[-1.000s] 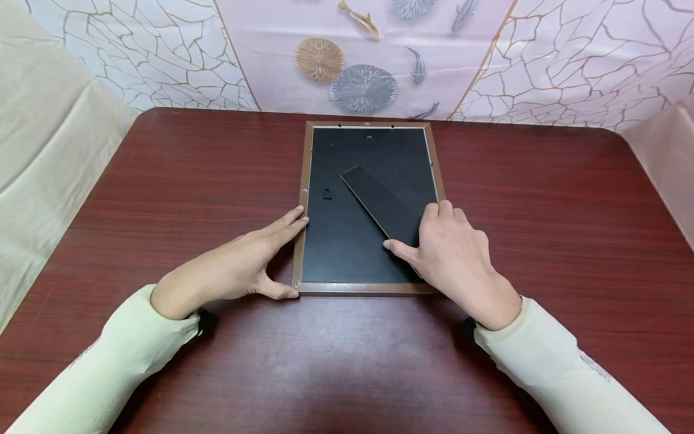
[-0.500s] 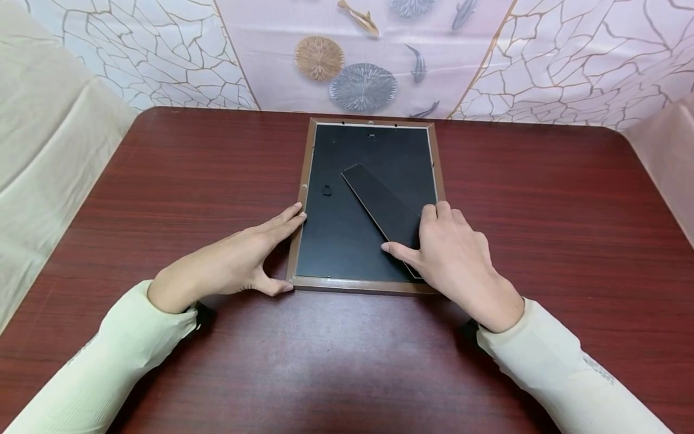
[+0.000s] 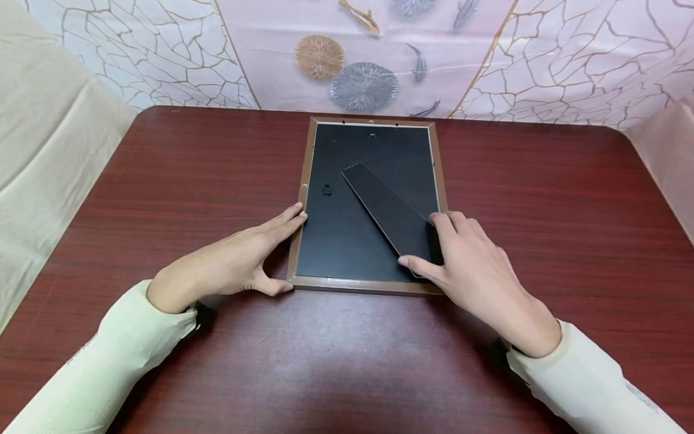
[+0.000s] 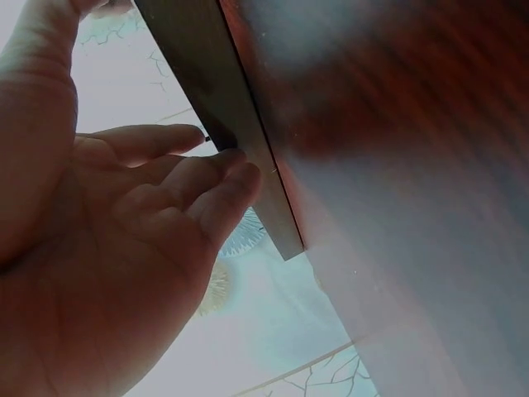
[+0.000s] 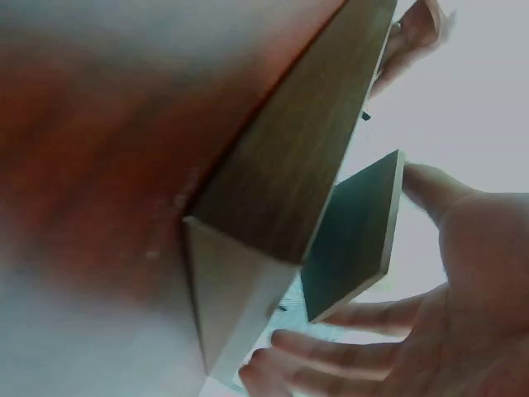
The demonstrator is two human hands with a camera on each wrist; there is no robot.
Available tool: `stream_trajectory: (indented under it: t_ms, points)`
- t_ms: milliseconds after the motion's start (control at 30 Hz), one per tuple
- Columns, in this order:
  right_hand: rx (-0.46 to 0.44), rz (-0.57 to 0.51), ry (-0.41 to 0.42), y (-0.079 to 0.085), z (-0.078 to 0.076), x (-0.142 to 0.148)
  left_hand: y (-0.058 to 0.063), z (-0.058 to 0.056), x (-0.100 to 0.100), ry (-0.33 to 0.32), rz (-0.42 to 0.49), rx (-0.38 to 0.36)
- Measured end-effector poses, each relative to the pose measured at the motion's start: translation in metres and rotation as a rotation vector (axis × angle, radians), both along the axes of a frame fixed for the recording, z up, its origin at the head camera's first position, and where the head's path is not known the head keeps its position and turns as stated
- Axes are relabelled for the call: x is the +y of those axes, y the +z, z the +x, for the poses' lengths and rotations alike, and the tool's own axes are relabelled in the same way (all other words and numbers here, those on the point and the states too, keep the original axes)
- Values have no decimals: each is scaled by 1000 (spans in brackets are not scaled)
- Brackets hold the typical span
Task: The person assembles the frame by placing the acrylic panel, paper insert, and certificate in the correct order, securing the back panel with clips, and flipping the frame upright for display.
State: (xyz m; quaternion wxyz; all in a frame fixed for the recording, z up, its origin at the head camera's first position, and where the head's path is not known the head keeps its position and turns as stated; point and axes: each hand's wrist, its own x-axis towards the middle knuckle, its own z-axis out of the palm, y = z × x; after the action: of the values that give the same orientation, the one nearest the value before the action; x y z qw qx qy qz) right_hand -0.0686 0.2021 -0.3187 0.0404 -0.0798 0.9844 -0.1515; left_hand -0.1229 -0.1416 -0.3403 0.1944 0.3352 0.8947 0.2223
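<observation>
A picture frame (image 3: 368, 284) lies face down on the table, its black backing and brown border showing. Slanting across the backing is its black stand leg (image 3: 382, 205). My right hand (image 3: 479, 274) pinches the wide end of that leg between thumb and fingers. In the right wrist view the leg (image 5: 355, 231) stands a little off the backing, with the thumb at one edge and a finger at the other. My left hand (image 3: 238, 256) touches the frame's left side with straight fingers, its thumb at the lower left corner. The left wrist view shows the fingertips (image 4: 240, 178) against the frame's side.
The dark red wood-grain table (image 3: 336, 361) spreads around the frame on all sides. Behind its far edge hangs a patterned cloth (image 3: 368, 48), and a plain pale cloth (image 3: 49, 150) hangs at the left. Small black tabs dot the frame's inner edge.
The frame has shifted slightly away and turned a little. My right hand has slid right and nearer along the stand leg, its fingers now at the leg's edge. My left hand has barely moved.
</observation>
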Motion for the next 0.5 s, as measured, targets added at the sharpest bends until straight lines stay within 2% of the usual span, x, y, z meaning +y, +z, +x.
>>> stream_trajectory:
  t_ms: [133, 233, 500]
  points:
    - [-6, -72, 44, -5, 11, 4, 1, 0, -1, -12, 7, 14]
    - [22, -93, 74, -10, 16, 4, 1, 0, -1, -9, 8, 11]
    - [119, -102, 123, -13, 19, 2, 1, -1, -2, 8, 5, -14]
